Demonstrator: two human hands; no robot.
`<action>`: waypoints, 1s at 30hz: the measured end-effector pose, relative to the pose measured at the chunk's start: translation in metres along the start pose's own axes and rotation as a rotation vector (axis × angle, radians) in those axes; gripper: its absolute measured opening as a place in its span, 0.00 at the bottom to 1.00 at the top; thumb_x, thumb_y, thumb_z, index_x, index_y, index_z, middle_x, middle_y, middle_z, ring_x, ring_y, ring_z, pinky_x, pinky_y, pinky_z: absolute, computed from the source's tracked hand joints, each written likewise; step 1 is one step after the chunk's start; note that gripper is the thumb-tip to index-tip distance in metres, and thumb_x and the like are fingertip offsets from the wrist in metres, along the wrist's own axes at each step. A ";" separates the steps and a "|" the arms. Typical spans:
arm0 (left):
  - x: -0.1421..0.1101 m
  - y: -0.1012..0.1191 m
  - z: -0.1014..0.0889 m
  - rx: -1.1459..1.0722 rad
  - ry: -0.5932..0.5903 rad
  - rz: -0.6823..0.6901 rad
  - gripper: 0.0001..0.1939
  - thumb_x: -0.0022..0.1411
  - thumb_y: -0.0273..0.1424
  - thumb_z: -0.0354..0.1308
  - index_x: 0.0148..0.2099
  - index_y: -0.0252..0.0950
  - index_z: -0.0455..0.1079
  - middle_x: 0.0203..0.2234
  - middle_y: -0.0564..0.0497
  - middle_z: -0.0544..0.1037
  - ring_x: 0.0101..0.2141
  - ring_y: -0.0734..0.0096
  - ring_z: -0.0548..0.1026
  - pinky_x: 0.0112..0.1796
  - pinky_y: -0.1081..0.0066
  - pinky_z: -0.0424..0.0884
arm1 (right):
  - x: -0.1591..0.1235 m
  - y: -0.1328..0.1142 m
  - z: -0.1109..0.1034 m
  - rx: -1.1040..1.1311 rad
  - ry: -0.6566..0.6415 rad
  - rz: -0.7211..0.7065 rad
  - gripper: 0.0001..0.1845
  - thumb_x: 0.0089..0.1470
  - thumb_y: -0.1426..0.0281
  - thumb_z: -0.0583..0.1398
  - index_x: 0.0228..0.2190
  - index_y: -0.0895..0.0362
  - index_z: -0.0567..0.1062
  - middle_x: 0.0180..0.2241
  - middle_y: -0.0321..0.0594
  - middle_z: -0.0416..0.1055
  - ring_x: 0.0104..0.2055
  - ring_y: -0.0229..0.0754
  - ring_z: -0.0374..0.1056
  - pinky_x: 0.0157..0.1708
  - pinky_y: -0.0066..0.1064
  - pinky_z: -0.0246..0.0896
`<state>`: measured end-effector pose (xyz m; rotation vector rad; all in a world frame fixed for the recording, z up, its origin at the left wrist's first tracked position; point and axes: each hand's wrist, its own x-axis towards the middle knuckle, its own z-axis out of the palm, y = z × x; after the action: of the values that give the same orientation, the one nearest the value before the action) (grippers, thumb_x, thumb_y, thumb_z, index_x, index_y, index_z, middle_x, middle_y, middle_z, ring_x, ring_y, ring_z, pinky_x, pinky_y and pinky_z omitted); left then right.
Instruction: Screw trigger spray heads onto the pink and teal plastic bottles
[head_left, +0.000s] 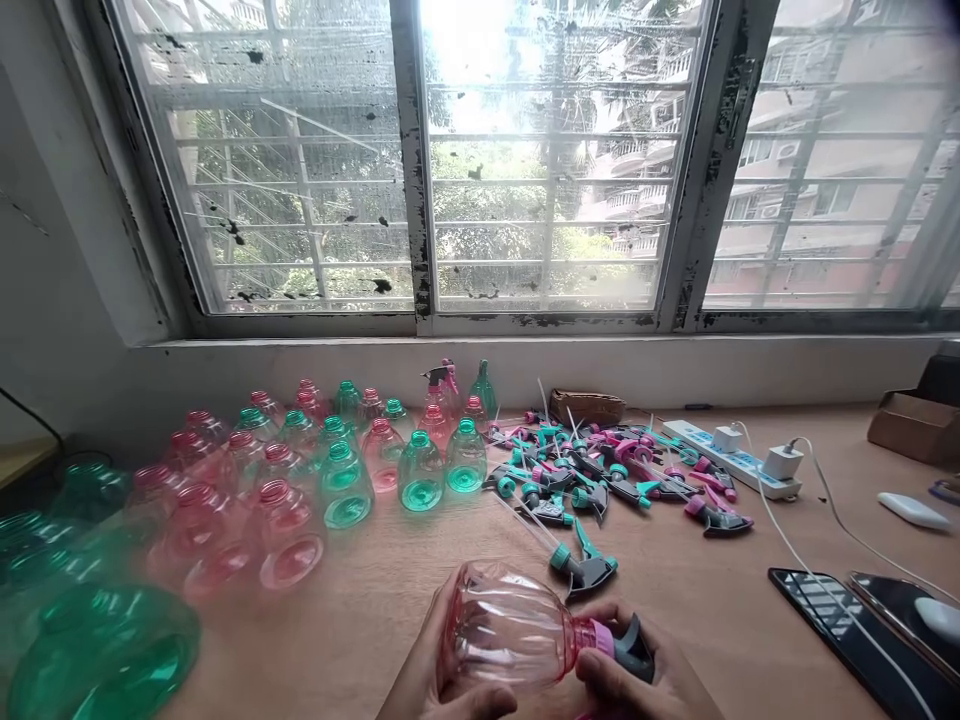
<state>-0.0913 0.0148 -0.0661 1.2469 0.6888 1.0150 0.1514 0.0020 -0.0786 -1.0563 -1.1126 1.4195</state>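
A clear pink spray bottle (514, 628) lies on its side between my hands, base to the left and neck to the right. My left hand (431, 660) is wrapped round its base end, thumb below. On the neck sits a trigger sprayer (626, 648) with a pink collar and dark grey head. My right hand (649, 675) grips the sprayer at the collar, thumb and fingers closed on it; part of the head is hidden by the hand. Just beyond the bottle, a loose teal and grey trigger sprayer (589, 568) lies on the table.
Several pink and green bottles (345, 485) stand at the left, with a large green one (97, 650) nearest. A pile of trigger sprayers (585, 465) spreads behind my hands. A power strip (731, 460) with cables, a tablet (847, 620) and a cardboard box (911, 425) occupy the right.
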 end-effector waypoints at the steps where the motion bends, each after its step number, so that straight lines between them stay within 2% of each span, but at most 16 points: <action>1: -0.001 0.000 0.000 0.039 0.027 0.001 0.62 0.50 0.46 0.74 0.75 0.42 0.40 0.72 0.39 0.56 0.70 0.40 0.54 0.68 0.47 0.49 | 0.000 -0.002 0.000 -0.002 0.008 -0.011 0.27 0.41 0.50 0.74 0.34 0.58 0.76 0.20 0.32 0.72 0.20 0.36 0.64 0.21 0.27 0.63; 3: -0.004 0.000 -0.001 0.119 0.072 0.012 0.59 0.52 0.46 0.73 0.75 0.47 0.40 0.73 0.43 0.54 0.72 0.43 0.48 0.70 0.48 0.44 | -0.001 -0.005 0.000 0.005 0.021 -0.022 0.27 0.42 0.50 0.74 0.34 0.58 0.77 0.20 0.32 0.72 0.20 0.35 0.64 0.21 0.26 0.61; 6: -0.008 0.001 -0.001 0.168 0.081 0.015 0.59 0.54 0.47 0.71 0.75 0.50 0.37 0.73 0.46 0.56 0.72 0.45 0.49 0.70 0.50 0.43 | -0.001 -0.005 0.000 0.003 0.028 -0.021 0.27 0.41 0.49 0.74 0.34 0.57 0.78 0.21 0.33 0.73 0.20 0.37 0.66 0.21 0.27 0.63; 10: -0.010 0.001 -0.003 0.151 0.075 -0.035 0.64 0.50 0.51 0.72 0.76 0.41 0.35 0.68 0.37 0.63 0.70 0.43 0.54 0.69 0.50 0.46 | -0.003 -0.001 0.001 0.012 0.033 0.038 0.29 0.37 0.51 0.75 0.35 0.56 0.77 0.27 0.35 0.76 0.24 0.40 0.69 0.26 0.32 0.71; 12: -0.008 -0.001 -0.004 0.129 0.075 -0.057 0.64 0.50 0.52 0.71 0.76 0.38 0.37 0.68 0.35 0.64 0.70 0.41 0.55 0.69 0.49 0.47 | -0.003 -0.001 0.001 0.007 0.027 0.067 0.30 0.37 0.51 0.76 0.37 0.55 0.76 0.27 0.34 0.75 0.24 0.40 0.69 0.27 0.33 0.72; 16: -0.005 -0.005 -0.006 0.101 0.095 -0.045 0.67 0.48 0.49 0.74 0.76 0.40 0.34 0.70 0.37 0.58 0.70 0.41 0.53 0.69 0.49 0.44 | -0.001 -0.003 0.000 0.012 0.006 -0.005 0.28 0.41 0.51 0.75 0.36 0.57 0.77 0.23 0.34 0.75 0.22 0.37 0.66 0.23 0.28 0.66; 18: -0.006 -0.004 -0.005 0.134 0.087 -0.040 0.67 0.49 0.48 0.73 0.76 0.42 0.31 0.67 0.37 0.63 0.69 0.43 0.56 0.69 0.50 0.43 | 0.000 -0.003 0.000 0.049 -0.002 -0.019 0.27 0.42 0.51 0.74 0.35 0.57 0.77 0.20 0.32 0.72 0.20 0.36 0.65 0.21 0.26 0.64; 20: -0.007 -0.001 -0.004 0.183 0.083 -0.037 0.65 0.51 0.48 0.72 0.76 0.44 0.31 0.64 0.39 0.67 0.68 0.46 0.60 0.68 0.51 0.45 | 0.000 -0.002 0.001 0.087 -0.007 -0.015 0.26 0.43 0.51 0.74 0.35 0.56 0.76 0.19 0.30 0.71 0.20 0.36 0.65 0.22 0.28 0.66; 21: -0.008 0.000 -0.003 0.182 0.086 -0.038 0.65 0.51 0.49 0.72 0.76 0.45 0.30 0.65 0.39 0.66 0.67 0.47 0.60 0.68 0.53 0.47 | 0.000 -0.002 0.001 0.092 -0.007 -0.013 0.27 0.42 0.51 0.74 0.35 0.56 0.76 0.20 0.31 0.72 0.20 0.37 0.66 0.23 0.30 0.68; 24: -0.009 0.004 0.000 0.102 0.100 -0.063 0.72 0.47 0.51 0.73 0.76 0.35 0.27 0.67 0.33 0.60 0.68 0.43 0.58 0.66 0.56 0.54 | 0.000 0.001 0.001 0.028 -0.007 -0.021 0.28 0.41 0.52 0.75 0.36 0.57 0.76 0.24 0.34 0.75 0.22 0.39 0.68 0.25 0.32 0.70; 26: -0.009 0.003 0.000 0.047 0.093 -0.100 0.74 0.45 0.52 0.74 0.75 0.30 0.27 0.66 0.29 0.62 0.67 0.39 0.60 0.63 0.56 0.59 | -0.001 0.001 0.000 -0.008 0.000 -0.020 0.29 0.39 0.51 0.75 0.37 0.57 0.76 0.26 0.36 0.76 0.23 0.40 0.69 0.25 0.31 0.69; 30: -0.007 -0.005 -0.006 0.100 0.085 -0.061 0.68 0.47 0.48 0.74 0.76 0.39 0.32 0.62 0.36 0.66 0.64 0.44 0.64 0.62 0.58 0.60 | 0.000 -0.001 0.000 0.019 0.015 -0.018 0.28 0.41 0.50 0.74 0.36 0.57 0.77 0.22 0.33 0.74 0.21 0.37 0.66 0.23 0.28 0.64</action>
<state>-0.0977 0.0112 -0.0731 1.2669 0.8481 0.9976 0.1522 0.0017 -0.0775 -1.0396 -1.0937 1.4031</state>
